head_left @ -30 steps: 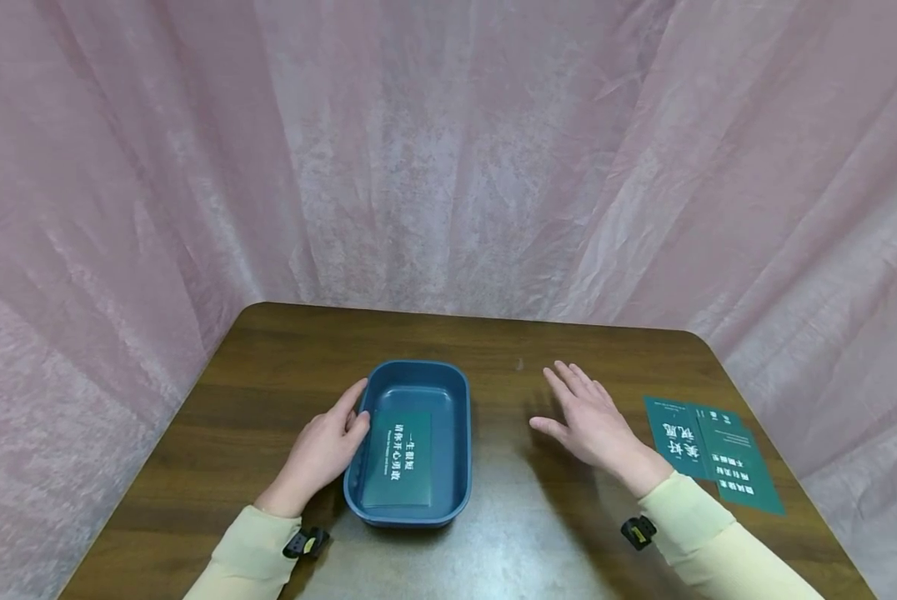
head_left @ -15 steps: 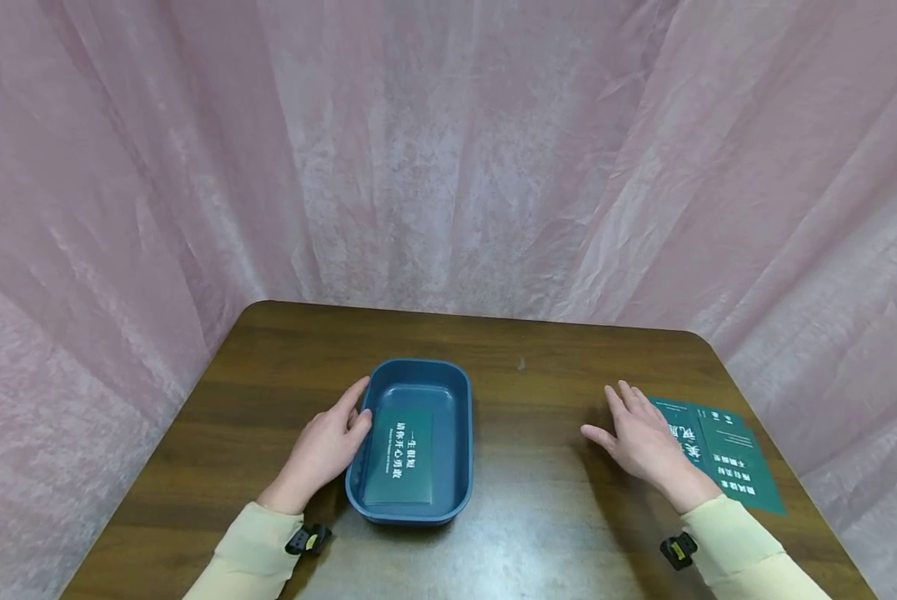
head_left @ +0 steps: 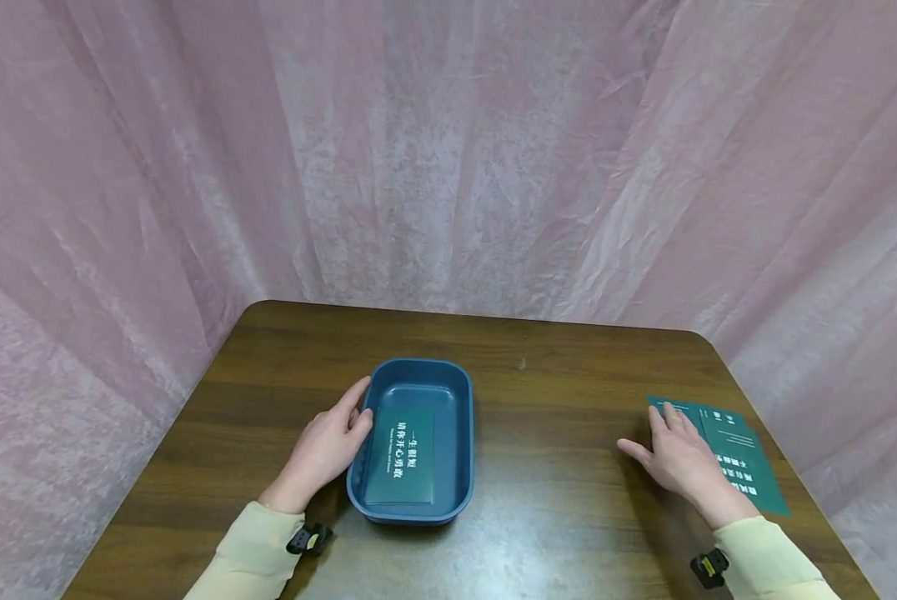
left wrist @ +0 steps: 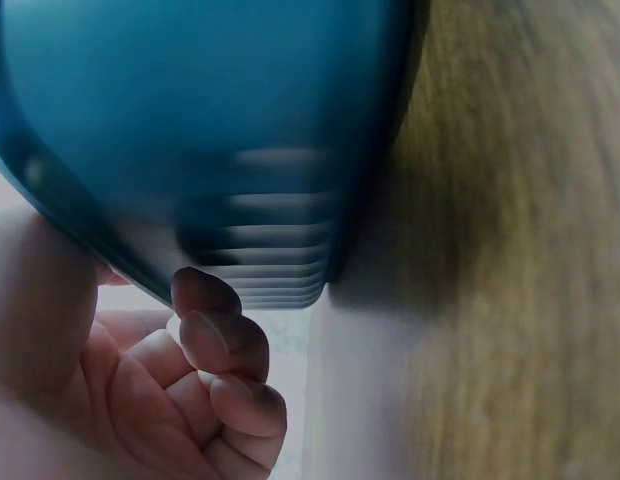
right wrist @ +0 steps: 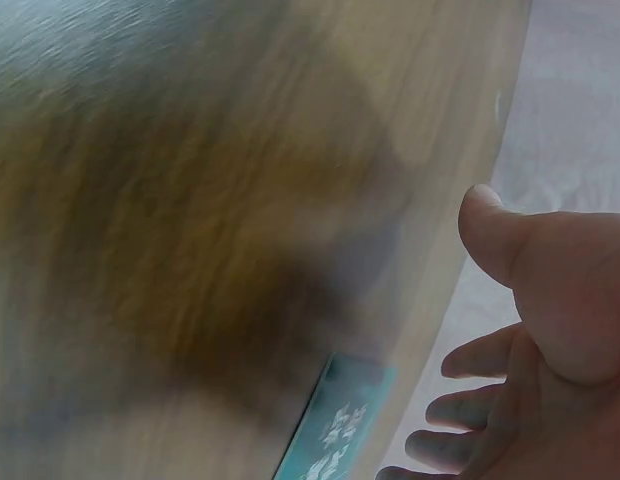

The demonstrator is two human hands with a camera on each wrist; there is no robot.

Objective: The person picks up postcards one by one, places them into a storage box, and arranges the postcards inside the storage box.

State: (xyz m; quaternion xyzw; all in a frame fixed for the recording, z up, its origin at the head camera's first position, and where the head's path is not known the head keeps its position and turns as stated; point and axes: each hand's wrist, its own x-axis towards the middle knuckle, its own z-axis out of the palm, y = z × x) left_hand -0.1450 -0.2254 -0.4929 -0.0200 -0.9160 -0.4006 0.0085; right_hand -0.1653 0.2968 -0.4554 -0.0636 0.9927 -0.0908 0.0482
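Fingers [head_left: 656, 423] of a person's right hand [head_left: 681, 461] fan out nearly straight, gripping nothing, over two green printed cards [head_left: 752, 458] lying flat at the right of a wooden table [head_left: 553, 400]; whether the fingertips touch them cannot be told. Opposite, the left hand [head_left: 319, 454] holds the left side of a blue tray [head_left: 418, 393], thumb and forefinger at its rim, the remaining fingers loosely curled by its outer wall. A third card [head_left: 399, 458] lies inside, toward the end nearer the person. The cards look light, thin and smooth, probably easily creased and best taken by an edge or corner; the tray appears stiff, its rim the natural hold
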